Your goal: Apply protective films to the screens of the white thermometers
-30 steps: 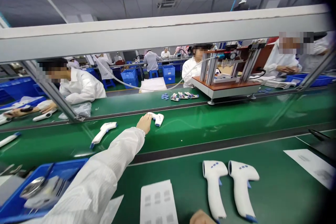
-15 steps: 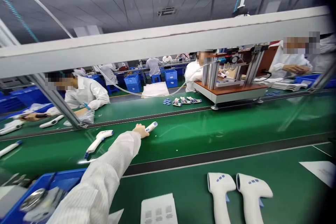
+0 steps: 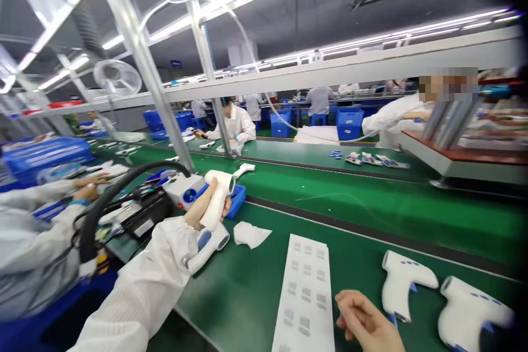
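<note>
Left hand [image 3: 206, 202] closed round the handle of a white plastic pistol-shaped housing [image 3: 220, 180], raised above the near green worktop [image 3: 235, 297], barrel uppermost. Just below it, a second white pistol-shaped housing with a blue trigger [image 3: 208, 253] by the left sleeve. Right hand [image 3: 367, 319] low over worktop, fingers loosely curled, thumb near index; cannot tell whether anything is pinched. It sits between a long white sheet printed with grey label blocks [image 3: 306, 289] and two white housings with blue buttons [image 3: 406, 278], side by side. Torn white paper scrap [image 3: 249, 234] left of sheet. Green conveyor belt [image 3: 330, 203] beyond.
</note>
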The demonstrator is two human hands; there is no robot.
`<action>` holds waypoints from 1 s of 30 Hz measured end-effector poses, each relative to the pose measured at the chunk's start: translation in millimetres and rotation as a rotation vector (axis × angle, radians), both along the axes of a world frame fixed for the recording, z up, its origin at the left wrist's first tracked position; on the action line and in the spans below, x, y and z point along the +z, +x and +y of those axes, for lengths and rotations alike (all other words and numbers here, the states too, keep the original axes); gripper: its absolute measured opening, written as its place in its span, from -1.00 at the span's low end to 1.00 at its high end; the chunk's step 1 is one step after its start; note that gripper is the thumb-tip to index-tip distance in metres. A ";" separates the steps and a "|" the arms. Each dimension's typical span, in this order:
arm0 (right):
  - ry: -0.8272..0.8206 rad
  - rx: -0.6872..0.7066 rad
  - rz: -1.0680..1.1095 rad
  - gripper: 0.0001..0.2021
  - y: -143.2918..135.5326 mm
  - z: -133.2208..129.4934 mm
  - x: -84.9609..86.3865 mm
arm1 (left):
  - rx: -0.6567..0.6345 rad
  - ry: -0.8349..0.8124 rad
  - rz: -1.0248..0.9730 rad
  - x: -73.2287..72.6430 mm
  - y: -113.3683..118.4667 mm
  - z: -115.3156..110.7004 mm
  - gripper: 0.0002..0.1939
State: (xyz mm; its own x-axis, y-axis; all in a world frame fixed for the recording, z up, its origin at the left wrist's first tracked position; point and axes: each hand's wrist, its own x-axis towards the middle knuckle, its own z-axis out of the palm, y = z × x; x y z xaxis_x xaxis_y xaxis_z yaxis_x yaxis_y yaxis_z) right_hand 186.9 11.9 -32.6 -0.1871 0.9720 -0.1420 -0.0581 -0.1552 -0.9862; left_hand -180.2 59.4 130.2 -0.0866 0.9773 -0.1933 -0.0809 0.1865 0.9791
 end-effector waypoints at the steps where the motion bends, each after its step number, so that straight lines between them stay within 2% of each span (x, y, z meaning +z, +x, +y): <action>1: 0.015 0.013 0.009 -0.61 -2.4 -1.2 5.9 | -0.018 -0.022 -0.070 -1.3 0.8 -16.5 -0.35; 5: 0.096 0.082 0.009 -0.64 -16.2 -11.8 37.4 | -0.109 -0.073 -0.285 -22.1 29.3 -59.5 -0.47; 7: 0.113 0.111 0.012 -0.65 -21.9 -18.7 52.7 | -0.170 -0.099 -0.350 -35.6 48.9 -70.7 -0.53; 10: 0.107 0.081 0.023 -0.67 -23.4 -27.6 65.1 | -0.236 -0.099 -0.413 -50.1 69.1 -81.7 -0.48; 13: 0.063 -0.009 -0.006 -0.67 -14.6 -36.8 61.9 | -0.199 -0.014 -0.422 -54.4 74.3 -90.3 -0.52; 14: 0.045 -0.042 -0.023 -0.66 -9.9 -40.0 58.0 | -0.154 0.031 -0.379 -53.9 73.8 -93.2 -0.44; 16: 0.004 -0.095 -0.063 -0.65 0.5 -45.7 47.5 | -0.062 0.111 -0.253 -50.7 71.6 -99.0 -0.14; 18: -0.038 -0.119 -0.098 -0.63 9.6 -49.2 35.0 | -0.003 0.169 -0.155 -45.7 69.9 -104.5 0.00; 21: -0.076 -0.125 -0.137 -0.61 13.7 -50.1 21.4 | 0.026 0.185 -0.125 -38.5 73.9 -110.9 0.01; 23: -0.050 -0.121 -0.167 -0.63 8.3 -50.3 23.0 | 0.043 0.147 -0.132 -37.3 83.4 -112.8 -0.02; 26: 0.081 -0.006 -0.198 -0.71 -9.3 -52.4 45.6 | 0.033 0.079 -0.227 -47.1 108.3 -110.0 -0.06; 28: 0.158 0.144 -0.202 -0.75 -24.1 -53.0 66.9 | 0.009 0.048 -0.315 -61.5 129.4 -104.8 -0.07; 30: 0.141 0.274 -0.174 -0.77 -38.9 -50.7 83.2 | -0.005 0.026 -0.394 -78.8 149.9 -98.2 -0.10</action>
State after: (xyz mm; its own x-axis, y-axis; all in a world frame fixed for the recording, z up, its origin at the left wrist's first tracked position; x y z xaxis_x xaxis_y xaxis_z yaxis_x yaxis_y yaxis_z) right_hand 148.0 -38.7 50.6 -0.4280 0.9016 -0.0631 0.1381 -0.0038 -0.9904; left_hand -30.3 -38.8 51.5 -0.0058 0.9825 -0.1863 -0.4511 0.1637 0.8774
